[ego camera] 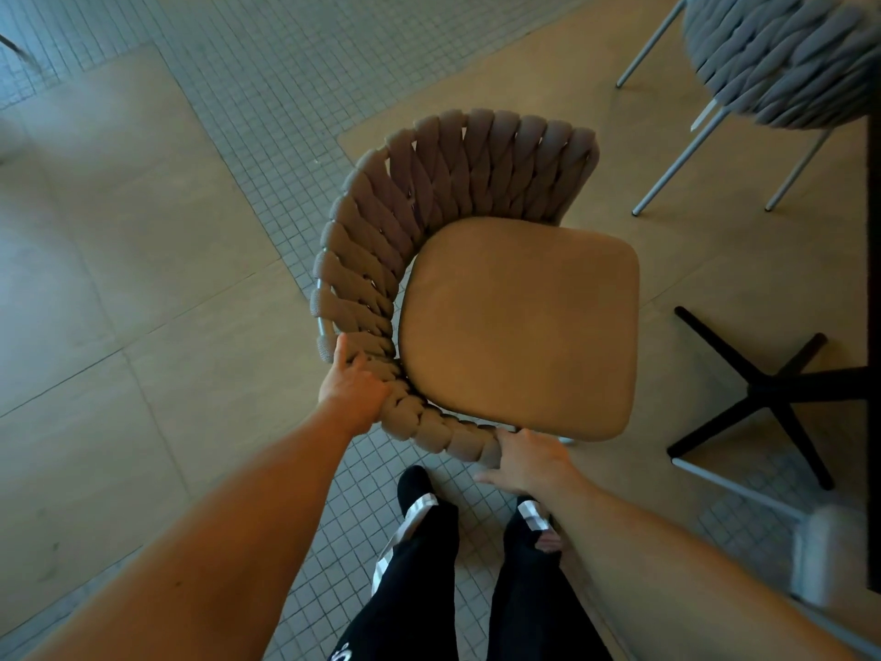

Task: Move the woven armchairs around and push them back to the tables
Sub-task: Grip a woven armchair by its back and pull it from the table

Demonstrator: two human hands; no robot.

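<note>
Person is standing over a woven armchair point(457, 279), both hands on its curved woven rim. Left hand point(355, 381) is gripping the rim at the near-left bend, thumb lying along the outside, fingers wrapping over the weave and hidden on the inner side. Right hand point(527, 462) is resting on the rim's near end beside the tan seat cushion point(519, 331); its fingers are reaching round the woven edge, so it is looking like a light hold, though how firmly cannot be told. Chair is sitting on the floor point(143, 231), in open space, seat front pointing right toward the desk, of which only the dark edge point(873, 279) and black cross base point(772, 398) are showing at the right border. Second woven armchair point(782, 59) is standing at top right, near the same desk.

Likely step: swinging or sliding the chair right to tuck it under.

Risks from here: chair legs are hidden under the seat, so they may be catching on the cross base spokes and stopping short or tipping. Uneven push, left hold stronger than right, may be twisting the chair off line. The person's feet point(419, 484) are just behind the rim, so pulling back may be hitting toes.
</note>
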